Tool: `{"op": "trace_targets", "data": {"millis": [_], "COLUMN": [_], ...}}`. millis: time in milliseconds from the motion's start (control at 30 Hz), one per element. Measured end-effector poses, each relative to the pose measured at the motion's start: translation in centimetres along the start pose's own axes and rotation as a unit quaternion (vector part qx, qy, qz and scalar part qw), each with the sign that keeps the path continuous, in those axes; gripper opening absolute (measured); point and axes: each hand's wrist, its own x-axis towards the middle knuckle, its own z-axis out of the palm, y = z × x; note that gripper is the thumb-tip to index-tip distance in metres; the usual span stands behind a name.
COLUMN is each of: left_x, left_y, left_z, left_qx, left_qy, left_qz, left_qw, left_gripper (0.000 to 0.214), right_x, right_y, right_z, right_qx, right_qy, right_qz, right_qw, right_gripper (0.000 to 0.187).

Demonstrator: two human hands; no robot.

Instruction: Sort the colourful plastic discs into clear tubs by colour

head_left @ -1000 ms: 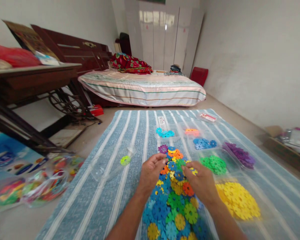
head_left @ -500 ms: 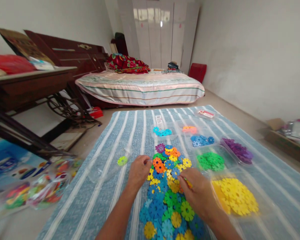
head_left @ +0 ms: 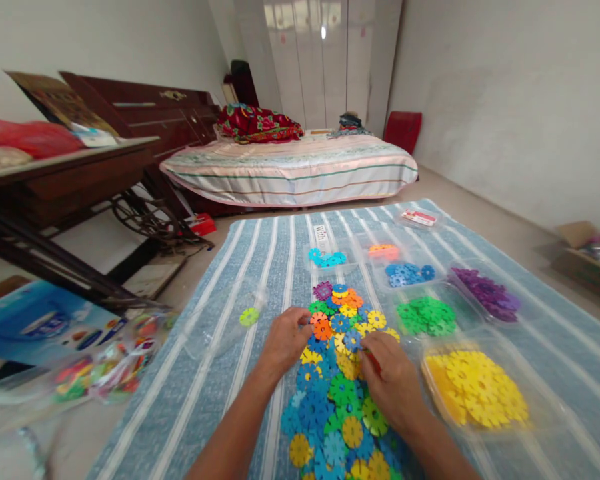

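A heap of flat, flower-shaped plastic discs (head_left: pixel 340 393) in mixed colours lies on a blue striped mat (head_left: pixel 215 393) in front of me. My left hand (head_left: pixel 285 339) rests at the heap's left edge, its fingers curled against the discs near an orange one. My right hand (head_left: pixel 390 380) lies over the right side of the heap, fingers bent and pinching something red that I cannot make out.
Clear trays hold sorted discs: yellow (head_left: pixel 475 390), green (head_left: pixel 427 316), purple (head_left: pixel 487 293), blue (head_left: pixel 409 272), orange (head_left: pixel 383 251), cyan (head_left: pixel 327 257). A single lime disc (head_left: pixel 249 316) lies in a clear tray at left. Bags of discs (head_left: pixel 105 367), a dark table (head_left: pixel 55 173) and a bed (head_left: pixel 290 167) stand beyond.
Both hands have drawn back from the far end of the heap toward me. The right hand has closed over discs on the right. The view has shifted slightly.
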Motion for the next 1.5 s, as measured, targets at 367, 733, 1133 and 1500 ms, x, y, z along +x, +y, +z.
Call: {"op": "trace_targets", "data": {"millis": [367,733,1133,1500], "left_x": [-0.9,-1.9,-2.2,-1.7], "left_y": [0.7,-1.7,-2.7,-1.6], "left_z": [-1.0,-1.4,-1.6,-2.4], "left_qx": [0.123,0.105,-0.131,-0.133], "left_qy": [-0.008,-0.061,-0.069,-0.001], "left_qz": [-0.005,-0.033,-0.068,-0.067], "left_qw": [0.992,0.992,0.987,0.989], "left_gripper": [0.020,0.006,0.013,0.022], "right_x": [-0.2,-0.3,-0.4,0.0], "right_y": [1.2,1.8,2.0,1.6], "right_z": [0.3,0.7,1.1,1.1], "right_qx": [-0.059,-0.055,-0.079,-0.079], "right_qy": [0.027,0.006,-0.011,0.009], "right_qz": [0.031,0.059,0.039,0.034], "right_qw": [0.997,0.997,0.996,0.996], "right_gripper": [0.023,0.024,0.024,0.021]}}
